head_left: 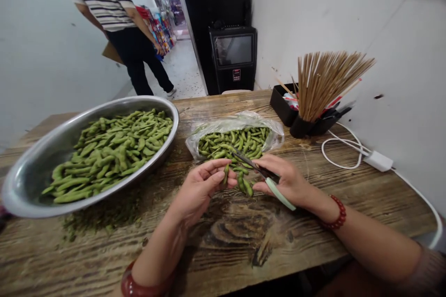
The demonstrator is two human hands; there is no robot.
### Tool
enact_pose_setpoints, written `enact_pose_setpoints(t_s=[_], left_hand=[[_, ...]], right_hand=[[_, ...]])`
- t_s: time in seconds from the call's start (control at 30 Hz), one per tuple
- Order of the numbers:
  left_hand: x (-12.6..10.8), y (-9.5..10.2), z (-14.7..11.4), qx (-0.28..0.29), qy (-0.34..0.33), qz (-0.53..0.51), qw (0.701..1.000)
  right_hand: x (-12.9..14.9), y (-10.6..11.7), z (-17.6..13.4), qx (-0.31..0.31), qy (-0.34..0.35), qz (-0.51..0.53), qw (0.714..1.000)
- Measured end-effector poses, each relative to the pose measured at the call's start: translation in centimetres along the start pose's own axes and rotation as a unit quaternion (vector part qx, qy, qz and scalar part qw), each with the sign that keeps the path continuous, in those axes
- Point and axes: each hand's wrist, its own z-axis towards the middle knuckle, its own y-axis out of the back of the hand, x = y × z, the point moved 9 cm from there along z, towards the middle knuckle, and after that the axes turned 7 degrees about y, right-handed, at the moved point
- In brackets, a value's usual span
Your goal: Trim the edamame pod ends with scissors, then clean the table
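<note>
My left hand (205, 185) pinches a green edamame pod (226, 174) between thumb and fingers, above the wooden table. Wrapped round the pale green handles of a pair of scissors (280, 193) is my right hand (287, 178); the dark blades point up and left, close to the held pod. A few loose pods (245, 183) lie on the table between my hands. Just behind them is a clear plastic bag (277, 127), its mouth open and full of pods. To the left stands a large metal basin (29, 181) heaped with edamame.
Trimmings (104, 213) are scattered beside the basin. A black caddy (284, 109) with a bundle of wooden skewers (324, 86) stands at the back right, near a white cable and adapter (379, 161). A person in a striped top (101, 0) stands beyond the table by a doorway.
</note>
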Motion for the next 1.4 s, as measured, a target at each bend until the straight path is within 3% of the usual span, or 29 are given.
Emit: enact_pose_setpoints(t_s=[0.33,0.5,0.7,0.9,1.17,1.4], left_hand=[[0.1,-0.1,0.0,0.008,0.017,-0.023,1.000],[0.0,-0.1,-0.1,0.018,0.022,0.013,1.000],[-1.1,0.4,-0.3,0.008,-0.021,0.105,0.994],[-0.8,-0.6,-0.2,0.025,-0.018,0.131,0.991],[-0.5,0.6,0.1,-0.017,-0.032,0.130,0.991],[-1.8,0.4,-0.3,-0.031,-0.067,0.147,0.986]], right_hand=[[0.0,-0.1,-0.3,0.011,0.009,-0.026,1.000],[-0.3,0.2,-0.3,-0.003,-0.001,-0.031,1.000],[-0.7,0.7,-0.3,-0.012,0.008,-0.043,0.999],[0.0,0.4,0.0,0.017,-0.001,-0.014,1.000],[0.4,-0.6,-0.1,0.079,0.002,0.008,0.997],[0.0,-0.4,-0.1,0.068,-0.004,0.010,0.998]])
